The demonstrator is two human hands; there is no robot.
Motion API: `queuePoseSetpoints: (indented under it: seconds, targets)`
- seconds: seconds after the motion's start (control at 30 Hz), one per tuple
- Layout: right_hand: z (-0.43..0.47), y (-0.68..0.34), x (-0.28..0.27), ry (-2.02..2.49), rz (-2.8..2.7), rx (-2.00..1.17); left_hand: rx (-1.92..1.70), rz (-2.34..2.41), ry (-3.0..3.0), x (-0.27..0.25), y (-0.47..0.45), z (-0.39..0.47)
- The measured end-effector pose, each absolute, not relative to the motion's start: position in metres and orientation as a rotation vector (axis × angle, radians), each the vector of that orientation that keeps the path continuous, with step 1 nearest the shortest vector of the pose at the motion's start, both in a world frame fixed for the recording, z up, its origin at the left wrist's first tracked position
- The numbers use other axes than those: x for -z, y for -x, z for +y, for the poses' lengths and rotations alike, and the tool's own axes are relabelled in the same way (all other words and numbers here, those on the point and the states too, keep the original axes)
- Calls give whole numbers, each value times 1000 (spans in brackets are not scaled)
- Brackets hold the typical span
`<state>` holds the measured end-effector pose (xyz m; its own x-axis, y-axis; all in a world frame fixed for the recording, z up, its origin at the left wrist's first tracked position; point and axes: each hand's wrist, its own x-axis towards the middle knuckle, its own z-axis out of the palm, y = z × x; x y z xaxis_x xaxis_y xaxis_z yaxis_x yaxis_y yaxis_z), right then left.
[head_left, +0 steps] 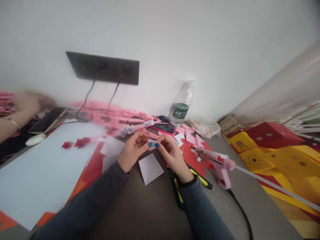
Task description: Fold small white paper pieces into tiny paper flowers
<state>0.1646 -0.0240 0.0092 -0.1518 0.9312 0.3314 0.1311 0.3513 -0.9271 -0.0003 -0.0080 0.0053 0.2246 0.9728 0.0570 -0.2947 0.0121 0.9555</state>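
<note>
Between them, my left hand (136, 148) and my right hand (173, 155) pinch a small piece of white paper (153, 144), thumbs side by side on it. Both hands are closed on this piece above the middle of the table. Just below them lies a creased white paper square (150, 169) on the grey tabletop. Scissors with black and yellow handles (178, 190) rest partly under my right forearm. A pink glue gun (220, 163) with a long white glue stick sits right of my right hand. Behind my hands are white paper flowers (126, 130) on a pink stem.
Large white sheets (50, 166) cover the left side. At the back stand a water bottle (181, 105) and a phone (163, 128). Red paper scraps (192, 155) lie right, near yellow boxes (287, 163). Another person's hand (27, 103) is at far left.
</note>
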Motion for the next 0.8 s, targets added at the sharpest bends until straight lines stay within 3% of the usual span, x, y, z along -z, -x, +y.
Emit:
queuePoseSetpoints:
  seconds: [0.37, 0.8]
  targets:
    - [-26, -166, -15, 1051, -1727, -990, -1320, 822, -1423, -9, 2, -11]
    - [-26, -166, -12, 960, -1530, -1055, -1279, 757, -1651, -8, 4, -12]
